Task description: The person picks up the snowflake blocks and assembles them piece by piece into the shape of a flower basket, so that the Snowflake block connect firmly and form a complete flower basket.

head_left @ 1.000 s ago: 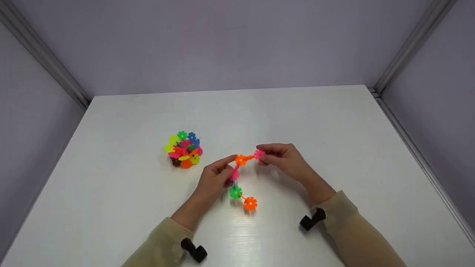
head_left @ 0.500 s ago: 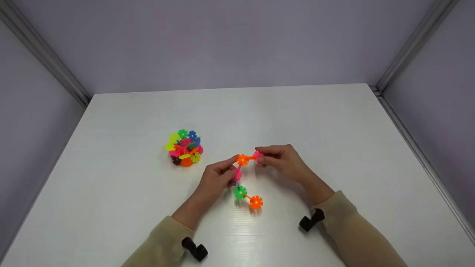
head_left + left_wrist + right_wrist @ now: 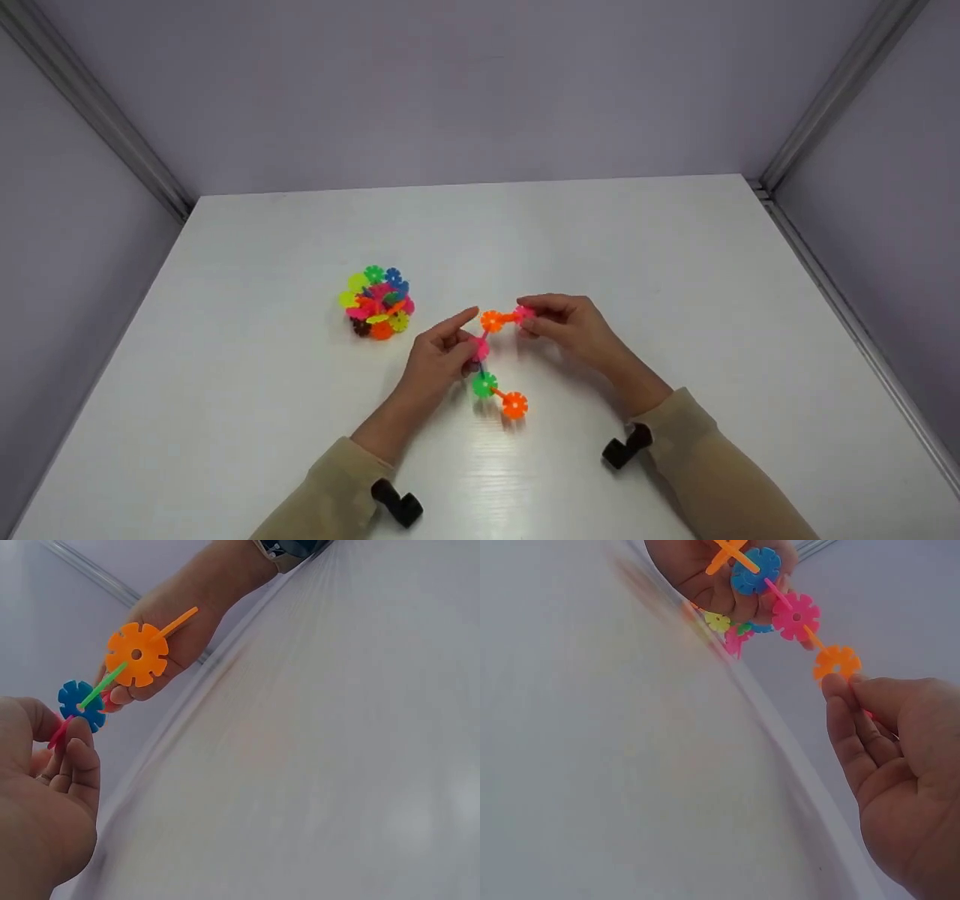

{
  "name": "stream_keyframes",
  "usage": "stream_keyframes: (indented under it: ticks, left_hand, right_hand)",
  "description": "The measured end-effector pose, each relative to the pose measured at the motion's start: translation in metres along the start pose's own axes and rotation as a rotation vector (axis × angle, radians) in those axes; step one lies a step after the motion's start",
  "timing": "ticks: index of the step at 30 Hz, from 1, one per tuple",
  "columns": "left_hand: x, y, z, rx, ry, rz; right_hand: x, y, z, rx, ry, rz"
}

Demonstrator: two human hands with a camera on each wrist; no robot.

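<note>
A chain of interlocking snowflake discs bends between both hands above the table. My left hand [image 3: 439, 360] pinches a pink disc [image 3: 481, 349] partway along it, its index finger stretched out near an orange disc [image 3: 492, 322]. At the chain's upper end, my right hand [image 3: 577, 326] pinches another pink disc [image 3: 524, 314] between thumb and fingers. Below the left hand hang a green disc [image 3: 485, 385] and an orange end disc [image 3: 515, 405]. A blue disc [image 3: 73, 697] shows beside the left fingertips in the left wrist view. The fingers partly cover both pinched discs.
On the white table [image 3: 225, 337], left of the hands, lies a pile of multicoloured snowflake discs [image 3: 379, 304]. Pale walls [image 3: 465, 97] enclose the table's back and sides. A black wrist camera [image 3: 397, 504] sits on the left sleeve, another black camera [image 3: 627, 447] on the right.
The right hand's pink disc has drawn closer to the orange disc beside it. The chain's lower end has swung slightly right. My left index finger has lifted off the orange disc.
</note>
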State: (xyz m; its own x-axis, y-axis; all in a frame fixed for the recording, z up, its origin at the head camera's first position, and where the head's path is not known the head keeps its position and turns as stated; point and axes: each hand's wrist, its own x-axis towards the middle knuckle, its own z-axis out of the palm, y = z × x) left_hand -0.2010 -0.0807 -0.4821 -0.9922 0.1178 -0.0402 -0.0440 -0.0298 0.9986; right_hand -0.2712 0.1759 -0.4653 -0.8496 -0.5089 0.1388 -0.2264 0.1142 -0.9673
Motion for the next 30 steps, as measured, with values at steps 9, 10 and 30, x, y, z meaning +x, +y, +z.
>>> stream_keyframes:
  ticks: [9, 10, 30]
  left_hand:
    - [-0.001, 0.001, 0.001, -0.041, 0.105, 0.015]
    - [-0.001, 0.002, 0.001, -0.037, 0.105, 0.014]
    - [-0.002, 0.018, -0.003, 0.082, -0.031, 0.106]
  right_hand:
    - [0.000, 0.002, -0.001, 0.001, 0.009, 0.012]
    - [0.000, 0.002, -0.002, 0.000, 0.007, 0.013]
    - [0.010, -0.001, 0.007, 0.105, 0.169, 0.079]
